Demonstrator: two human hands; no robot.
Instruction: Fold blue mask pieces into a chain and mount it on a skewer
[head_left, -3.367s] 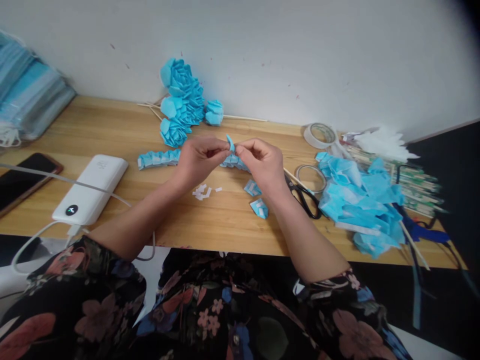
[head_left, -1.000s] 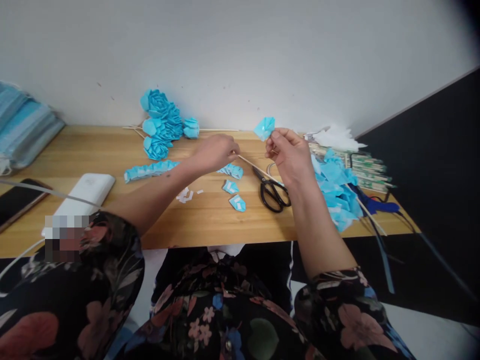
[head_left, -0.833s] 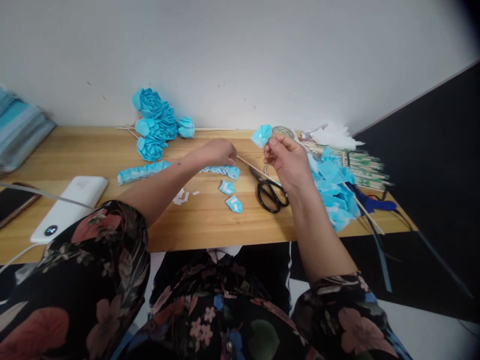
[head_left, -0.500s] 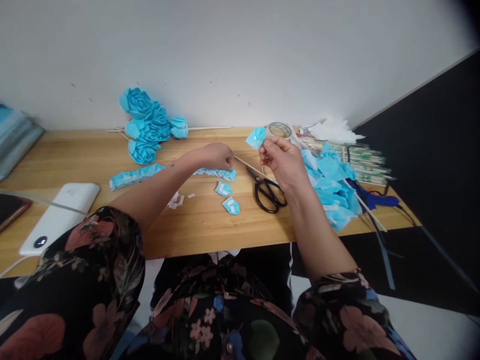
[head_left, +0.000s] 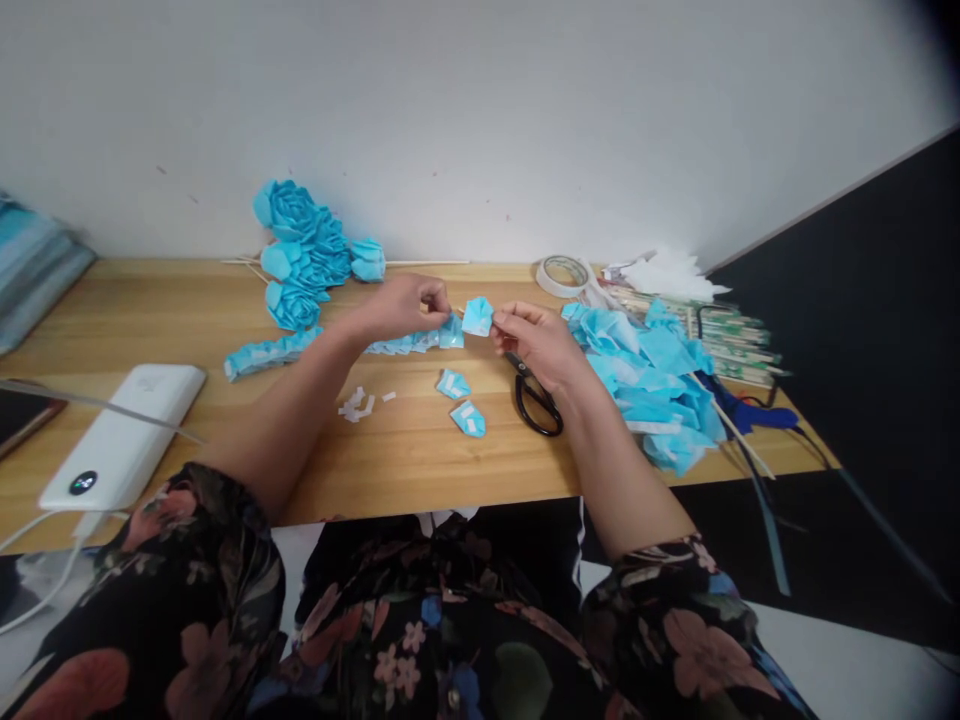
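Note:
My right hand [head_left: 529,335] pinches a folded light-blue paper petal [head_left: 477,317] by its right edge. Close to the petal's left side, my left hand [head_left: 411,305] is closed on a thin wooden stick, of which only a short bit shows behind the petal. Below the left hand runs a row of overlapping blue petals [head_left: 405,345], partly hidden by my forearm. Two loose petals with white strips, an upper petal [head_left: 453,384] and a lower petal [head_left: 469,419], lie nearer me. Black-handled scissors [head_left: 538,408] rest partly under my right hand.
Finished blue paper flowers [head_left: 300,255] are heaped at the back left. Blue crepe paper [head_left: 652,370] piles up on the right, before a tape roll [head_left: 562,275] and bundled sticks [head_left: 739,340]. White paper bits [head_left: 356,403] and a white power bank [head_left: 124,435] lie left.
My right hand has carried the petal left and down, close to the left hand. My left hand has shifted slightly left, and the stick no longer shows across the scissors.

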